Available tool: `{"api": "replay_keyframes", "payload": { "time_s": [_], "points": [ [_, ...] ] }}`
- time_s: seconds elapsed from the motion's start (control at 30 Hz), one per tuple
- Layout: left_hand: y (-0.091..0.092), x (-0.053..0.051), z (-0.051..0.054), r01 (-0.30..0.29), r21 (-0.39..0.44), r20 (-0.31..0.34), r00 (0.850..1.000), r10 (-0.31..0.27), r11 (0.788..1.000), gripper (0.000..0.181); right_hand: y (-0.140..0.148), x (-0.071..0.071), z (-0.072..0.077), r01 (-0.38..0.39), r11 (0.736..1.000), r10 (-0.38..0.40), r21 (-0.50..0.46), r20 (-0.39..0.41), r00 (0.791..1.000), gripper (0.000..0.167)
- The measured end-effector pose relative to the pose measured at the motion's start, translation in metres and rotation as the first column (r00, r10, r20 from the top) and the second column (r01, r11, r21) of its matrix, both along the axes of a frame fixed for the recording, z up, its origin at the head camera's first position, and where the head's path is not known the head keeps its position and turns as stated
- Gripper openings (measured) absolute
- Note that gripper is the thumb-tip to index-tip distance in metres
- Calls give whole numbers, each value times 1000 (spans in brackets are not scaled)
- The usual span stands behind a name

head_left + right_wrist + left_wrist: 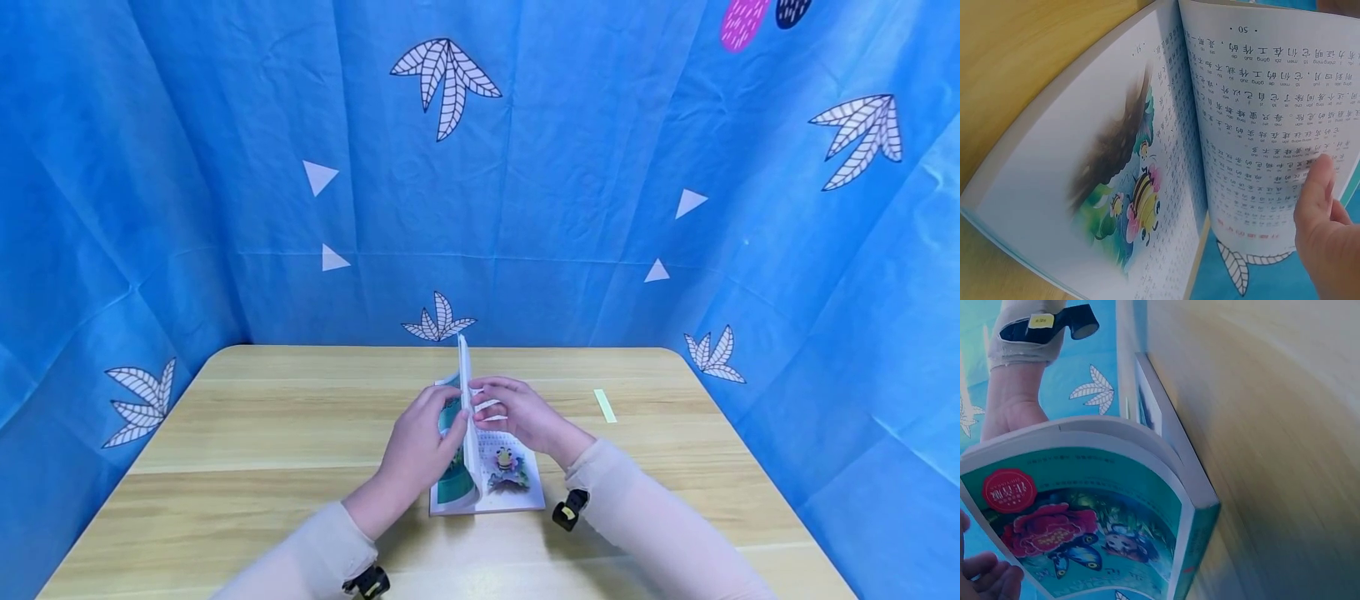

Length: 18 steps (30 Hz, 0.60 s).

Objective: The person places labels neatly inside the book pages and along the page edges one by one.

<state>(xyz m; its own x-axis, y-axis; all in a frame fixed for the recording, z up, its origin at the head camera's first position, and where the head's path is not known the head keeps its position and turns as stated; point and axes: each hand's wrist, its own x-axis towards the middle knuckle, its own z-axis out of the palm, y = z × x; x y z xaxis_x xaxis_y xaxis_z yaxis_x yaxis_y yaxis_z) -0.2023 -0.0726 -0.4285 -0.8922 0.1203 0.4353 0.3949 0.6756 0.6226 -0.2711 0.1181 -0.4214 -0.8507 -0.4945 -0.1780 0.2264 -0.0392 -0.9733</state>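
A book (517, 483) stands open on the table, right-hand page flat, the other pages and green cover (1079, 537) raised. At the raised edge, my left hand (416, 442) holds the book with bent fingers and thumb. My right hand (528, 417) faces the raised pages from the right, fingers loosely bent. In the right wrist view its fingers (1319, 194) touch the raised page (1260, 131); a bee picture (1141, 200) shows on the flat page. Fingertips show past the cover's edge in the left wrist view; whose they are, I cannot tell.
A pale green strip (604, 406) lies on the wooden table (285, 433), right of the book. Blue curtain (525, 200) with leaf and triangle prints hangs behind the table and along both sides. Each sleeve has a small black device at the wrist.
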Motion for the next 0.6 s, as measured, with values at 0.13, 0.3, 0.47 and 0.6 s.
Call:
{"api": "replay_keyframes", "payload": {
  "time_s": [0.13,0.3,0.47,0.6],
  "points": [
    [2,3,3,-58,45,74,996,55,997,42,-1,1,0,-7,1000,7,-2,-12,1000,38],
    [4,5,6,-97,61,142,986,88,993,47,-4,3,0,-12,1000,12,2,-19,1000,39],
    [5,5,7,-101,113,221,972,74,988,49,-6,5,1,-7,1000,7,9,-26,1000,40],
    [4,4,8,-78,163,268,963,32,984,48,-7,6,1,-6,1000,6,15,-31,1000,40]
  ]
}}
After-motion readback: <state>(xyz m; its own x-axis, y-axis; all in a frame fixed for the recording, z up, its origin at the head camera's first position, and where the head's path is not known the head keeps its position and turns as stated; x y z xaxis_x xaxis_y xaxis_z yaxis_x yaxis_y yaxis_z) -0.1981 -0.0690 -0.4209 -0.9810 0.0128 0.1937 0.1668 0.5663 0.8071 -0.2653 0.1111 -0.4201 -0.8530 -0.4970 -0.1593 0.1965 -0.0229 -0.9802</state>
